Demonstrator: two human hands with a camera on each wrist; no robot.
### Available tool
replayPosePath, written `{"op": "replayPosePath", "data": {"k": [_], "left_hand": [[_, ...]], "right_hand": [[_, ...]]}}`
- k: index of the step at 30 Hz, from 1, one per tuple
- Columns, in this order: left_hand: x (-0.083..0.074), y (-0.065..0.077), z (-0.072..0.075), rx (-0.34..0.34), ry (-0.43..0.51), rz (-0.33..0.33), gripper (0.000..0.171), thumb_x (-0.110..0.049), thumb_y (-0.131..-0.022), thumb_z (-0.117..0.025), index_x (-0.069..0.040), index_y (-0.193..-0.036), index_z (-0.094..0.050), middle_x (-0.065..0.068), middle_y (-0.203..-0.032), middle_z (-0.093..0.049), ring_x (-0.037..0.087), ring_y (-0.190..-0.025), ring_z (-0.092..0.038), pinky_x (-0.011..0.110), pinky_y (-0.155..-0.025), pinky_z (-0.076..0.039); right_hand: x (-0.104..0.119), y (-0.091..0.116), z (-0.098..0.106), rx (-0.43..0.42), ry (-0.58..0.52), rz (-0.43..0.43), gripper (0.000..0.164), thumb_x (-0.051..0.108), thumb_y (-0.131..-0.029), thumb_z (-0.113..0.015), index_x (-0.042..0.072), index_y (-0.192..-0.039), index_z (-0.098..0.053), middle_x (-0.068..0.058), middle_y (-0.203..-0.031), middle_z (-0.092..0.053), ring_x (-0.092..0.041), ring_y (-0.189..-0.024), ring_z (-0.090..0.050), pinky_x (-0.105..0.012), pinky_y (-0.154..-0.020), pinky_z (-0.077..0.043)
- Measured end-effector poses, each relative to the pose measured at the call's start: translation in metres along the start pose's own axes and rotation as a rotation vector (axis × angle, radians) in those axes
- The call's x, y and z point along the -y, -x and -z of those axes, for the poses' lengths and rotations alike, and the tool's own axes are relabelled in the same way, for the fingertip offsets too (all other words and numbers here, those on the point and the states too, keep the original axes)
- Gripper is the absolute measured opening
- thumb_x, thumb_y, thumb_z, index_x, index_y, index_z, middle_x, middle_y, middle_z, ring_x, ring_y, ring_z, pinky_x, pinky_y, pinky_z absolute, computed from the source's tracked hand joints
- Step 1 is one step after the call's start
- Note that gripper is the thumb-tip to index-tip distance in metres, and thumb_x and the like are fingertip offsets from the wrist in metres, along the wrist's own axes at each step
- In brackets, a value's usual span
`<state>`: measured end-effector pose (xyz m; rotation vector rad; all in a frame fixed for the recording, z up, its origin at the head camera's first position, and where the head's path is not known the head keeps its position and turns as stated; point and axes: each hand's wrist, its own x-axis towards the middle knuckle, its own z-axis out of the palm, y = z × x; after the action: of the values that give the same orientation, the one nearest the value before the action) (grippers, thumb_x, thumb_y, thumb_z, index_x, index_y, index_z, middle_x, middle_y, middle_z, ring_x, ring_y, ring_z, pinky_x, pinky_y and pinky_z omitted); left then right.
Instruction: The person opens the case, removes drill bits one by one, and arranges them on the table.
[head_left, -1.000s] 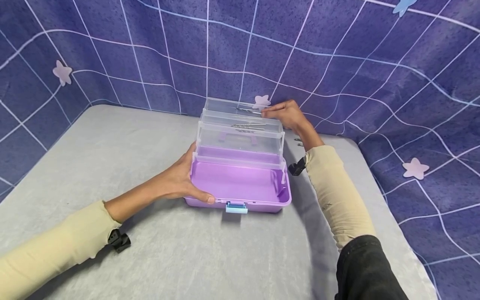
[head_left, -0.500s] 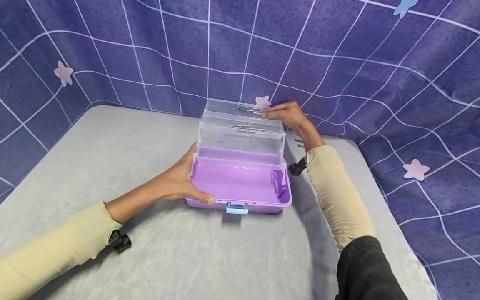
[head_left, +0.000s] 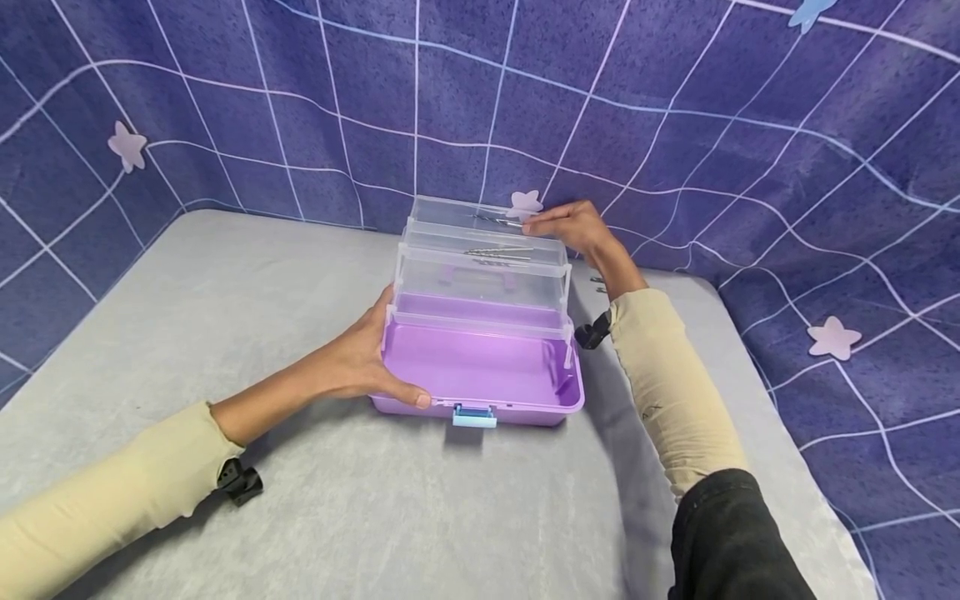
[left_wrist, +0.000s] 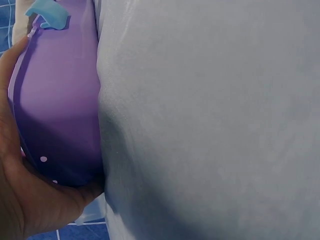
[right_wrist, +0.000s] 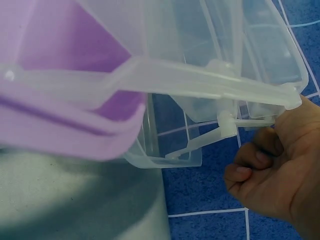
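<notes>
A purple tool box (head_left: 480, 412) with a blue latch (head_left: 474, 417) stands open, its clear tiered trays (head_left: 480, 287) fanned out toward the back. My left hand (head_left: 367, 358) grips the box's left side, thumb along the front rim; in the left wrist view its fingers wrap the purple wall (left_wrist: 60, 100). Over the top tray (head_left: 442, 208), my right hand (head_left: 573, 227) pinches a thin metal drill bit (head_left: 498, 221) between thumb and finger. Several similar drill bits (head_left: 497, 252) lie in the tray below. In the right wrist view, the trays hide the pinching fingertips.
Small metal pieces (head_left: 597, 283) lie on the grey cloth surface (head_left: 300, 483), right of the box and partly behind my right forearm. A purple-blue curtain (head_left: 300, 108) with a grid pattern and star shapes closes off the back and sides.
Both hands and the box stay in nearly the same place. The drill bit at my right fingertips shifts very slightly.
</notes>
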<state>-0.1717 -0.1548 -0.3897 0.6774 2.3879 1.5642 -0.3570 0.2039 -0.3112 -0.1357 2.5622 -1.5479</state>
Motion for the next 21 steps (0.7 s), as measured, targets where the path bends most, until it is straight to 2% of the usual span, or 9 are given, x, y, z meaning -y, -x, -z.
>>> {"op": "replayPosePath", "data": {"k": [5, 10, 12, 13, 15, 16, 19, 21], "left_hand": [[-0.001, 0.0, 0.0, 0.0, 0.002, 0.003, 0.164, -0.029, -0.057, -0.116, -0.033, -0.179, -0.007, 0.007, -0.162, -0.054, 0.039, -0.14, -0.062, 0.063, -0.122, -0.05], [-0.002, 0.001, -0.001, -0.005, -0.019, 0.026, 0.168, -0.031, -0.055, -0.117, -0.034, -0.18, -0.004, 0.008, -0.162, -0.054, 0.039, -0.141, -0.061, 0.064, -0.124, -0.048], [-0.002, 0.001, -0.001, -0.004, -0.022, 0.029, 0.168, -0.031, -0.055, -0.117, -0.034, -0.18, -0.004, 0.008, -0.162, -0.053, 0.039, -0.141, -0.061, 0.064, -0.124, -0.048], [-0.002, 0.001, -0.001, -0.003, -0.019, 0.027, 0.167, -0.031, -0.056, -0.117, -0.034, -0.179, -0.005, 0.008, -0.162, -0.053, 0.039, -0.141, -0.061, 0.064, -0.124, -0.048], [-0.003, 0.001, -0.001, 0.001, -0.013, 0.019, 0.166, -0.03, -0.056, -0.117, -0.033, -0.179, -0.005, 0.008, -0.162, -0.053, 0.039, -0.141, -0.061, 0.064, -0.124, -0.049], [-0.003, 0.001, -0.001, 0.001, -0.012, 0.016, 0.165, -0.03, -0.056, -0.117, -0.033, -0.179, -0.006, 0.007, -0.162, -0.053, 0.039, -0.141, -0.061, 0.064, -0.123, -0.049], [-0.003, 0.0, 0.0, 0.004, -0.009, 0.007, 0.164, -0.03, -0.057, -0.116, -0.033, -0.179, -0.007, 0.007, -0.162, -0.053, 0.039, -0.141, -0.061, 0.064, -0.123, -0.049], [-0.003, 0.0, 0.0, 0.006, -0.011, 0.005, 0.163, -0.03, -0.057, -0.116, -0.033, -0.179, -0.007, 0.007, -0.162, -0.053, 0.039, -0.141, -0.061, 0.064, -0.122, -0.049]], "right_hand": [[-0.002, 0.001, 0.003, 0.025, -0.002, 0.02, 0.025, 0.02, -0.097, -0.091, 0.012, -0.12, -0.088, 0.018, -0.095, -0.087, -0.029, -0.144, -0.068, -0.045, -0.131, -0.047], [-0.003, 0.005, 0.011, 0.099, 0.049, 0.007, 0.03, 0.023, -0.102, -0.086, 0.01, -0.129, -0.084, 0.002, -0.128, -0.085, -0.028, -0.148, -0.064, -0.049, -0.134, -0.043], [-0.002, 0.007, 0.014, 0.112, 0.089, 0.006, 0.032, 0.024, -0.104, -0.083, 0.009, -0.132, -0.082, -0.002, -0.138, -0.081, -0.023, -0.142, -0.065, -0.044, -0.13, -0.046], [-0.001, 0.008, 0.016, 0.115, 0.105, 0.004, 0.032, 0.025, -0.105, -0.082, 0.009, -0.133, -0.082, -0.003, -0.137, -0.08, -0.019, -0.136, -0.066, -0.04, -0.125, -0.049], [0.0, 0.01, 0.019, 0.116, 0.127, 0.001, 0.03, 0.025, -0.108, -0.079, 0.008, -0.132, -0.081, 0.0, -0.12, -0.081, -0.012, -0.111, -0.069, -0.031, -0.103, -0.056], [0.0, 0.011, 0.02, 0.118, 0.129, 0.0, 0.029, 0.024, -0.109, -0.077, 0.007, -0.131, -0.081, 0.003, -0.107, -0.08, -0.009, -0.096, -0.067, -0.026, -0.09, -0.056], [0.002, 0.013, 0.024, 0.142, 0.091, -0.011, 0.029, 0.022, -0.112, -0.071, 0.002, -0.132, -0.078, 0.012, -0.072, -0.063, -0.003, -0.061, -0.049, -0.021, -0.057, -0.041], [0.003, 0.015, 0.027, 0.165, 0.052, -0.011, 0.032, 0.02, -0.113, -0.068, -0.003, -0.134, -0.074, 0.013, -0.06, -0.05, -0.002, -0.05, -0.038, -0.021, -0.048, -0.032]]}}
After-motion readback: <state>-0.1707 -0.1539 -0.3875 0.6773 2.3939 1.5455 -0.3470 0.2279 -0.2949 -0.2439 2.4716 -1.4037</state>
